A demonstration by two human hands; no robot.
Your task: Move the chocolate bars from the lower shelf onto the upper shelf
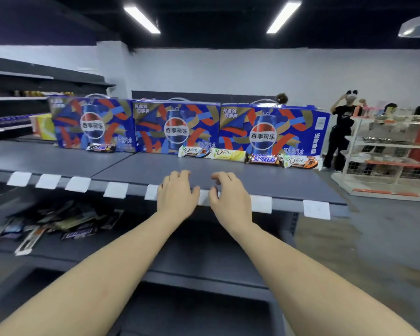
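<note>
On the upper shelf (264, 180), against the cola boxes: four chocolate bars in a row, end to end — a white Dove bar (195, 151), a yellow Dove bar (229, 155), a Snickers bar (264, 159) and an orange Dove bar (302, 162). A fifth, dark bar (101, 147) lies apart to the left, before the left box (92, 123). On the lower shelf (155, 241), left side: a loose pile of bars (51, 224), overlapping, wrappers blurred.

Hands: left hand (177, 194) and right hand (229, 196) side by side at the upper shelf's front edge, palms down, fingers loosely curled over the lip, holding nothing. Whether the fingertips touch the shelf cannot be told.

Behind the bars: three blue cola boxes, the middle box (177, 127) and right box (272, 129) standing upright. White price tags (316, 209) along the shelf's front rail. Far right: a white wire rack (386, 154) with bowls, and a person in black (342, 132) standing beside it.
</note>
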